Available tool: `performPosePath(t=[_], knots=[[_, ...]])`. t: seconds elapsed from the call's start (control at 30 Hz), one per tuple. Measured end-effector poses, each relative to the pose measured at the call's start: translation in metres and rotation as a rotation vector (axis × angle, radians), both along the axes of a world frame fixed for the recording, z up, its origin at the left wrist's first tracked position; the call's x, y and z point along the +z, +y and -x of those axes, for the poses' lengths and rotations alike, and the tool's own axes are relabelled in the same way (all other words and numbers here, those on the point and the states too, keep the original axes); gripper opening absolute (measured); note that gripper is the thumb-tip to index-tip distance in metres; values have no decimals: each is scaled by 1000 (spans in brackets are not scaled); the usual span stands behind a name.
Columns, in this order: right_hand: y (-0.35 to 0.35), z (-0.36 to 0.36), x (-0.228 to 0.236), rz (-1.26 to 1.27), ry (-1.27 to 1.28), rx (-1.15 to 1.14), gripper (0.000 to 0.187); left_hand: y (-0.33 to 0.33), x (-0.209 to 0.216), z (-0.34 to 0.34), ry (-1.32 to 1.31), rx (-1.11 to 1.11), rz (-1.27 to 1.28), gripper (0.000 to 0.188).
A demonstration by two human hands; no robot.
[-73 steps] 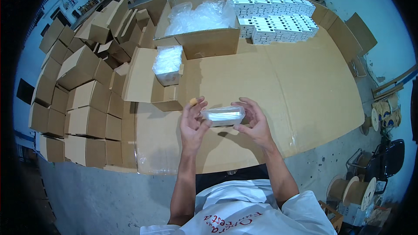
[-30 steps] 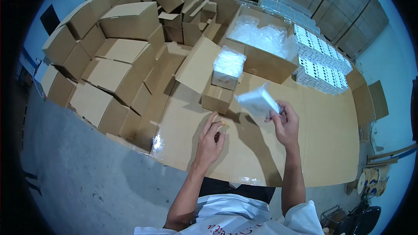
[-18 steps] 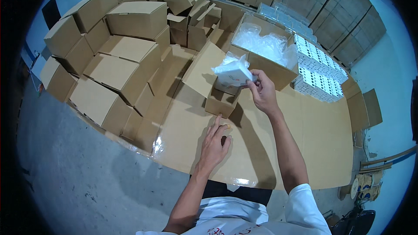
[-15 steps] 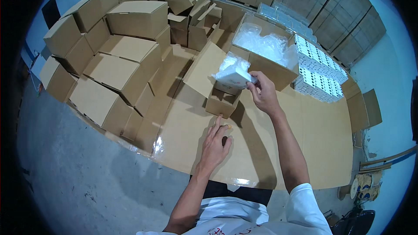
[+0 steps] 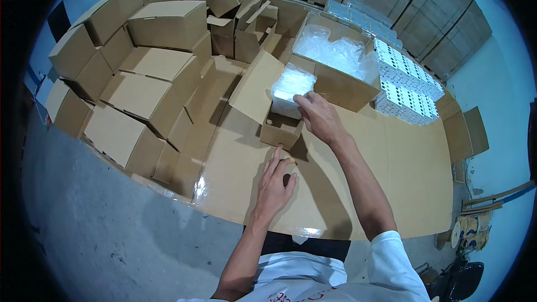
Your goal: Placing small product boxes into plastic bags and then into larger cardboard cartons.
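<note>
Where packets point(image 5: 292, 81) stand in a carton point(image 5: 277, 137), flap point(image 5: 254, 90) left, bulkier box point(image 5: 347, 89) behind

Bright, cool light | shadows across table point(image 5: 391, 190) | tape point(image 5: 199, 188) glints (small) | rim bent

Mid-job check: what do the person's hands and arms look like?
The left hand and right hand are ungloved; a yellowish-orange covering sits on one left finger. The right forearm is bare below a short white sleeve.

A grey floor point(image 5: 128, 223) (spotted with dark marks) adjoins pale blue walls point(image 5: 500, 112).
</note>
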State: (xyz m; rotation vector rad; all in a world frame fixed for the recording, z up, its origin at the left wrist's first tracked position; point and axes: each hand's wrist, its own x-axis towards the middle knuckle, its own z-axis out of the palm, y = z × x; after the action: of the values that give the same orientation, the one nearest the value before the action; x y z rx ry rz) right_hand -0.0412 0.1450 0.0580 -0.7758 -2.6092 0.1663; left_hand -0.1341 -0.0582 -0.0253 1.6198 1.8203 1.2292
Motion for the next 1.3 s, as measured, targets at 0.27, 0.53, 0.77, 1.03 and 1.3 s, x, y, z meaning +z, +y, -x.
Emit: performPosePath(t=[0.27,0.53,0.77,1.03,1.3], knots=[[7,18,-6,-10,-15,-128,23,2,6,-1,-108,7,8,37],[5,18,-6,-28,-4,-221,18,7,5,-6,27,6,-68,35],[24,-38,9,12,154,-232,36,45,10,-46,-36,-44,-72,37],[-86,-253,-24,201,316,-455,42,78,42,-121,259,-227,-106,36],[-94,-394,-33,186,260,-408,28,109,42,-200,352,-198,-139,32]])
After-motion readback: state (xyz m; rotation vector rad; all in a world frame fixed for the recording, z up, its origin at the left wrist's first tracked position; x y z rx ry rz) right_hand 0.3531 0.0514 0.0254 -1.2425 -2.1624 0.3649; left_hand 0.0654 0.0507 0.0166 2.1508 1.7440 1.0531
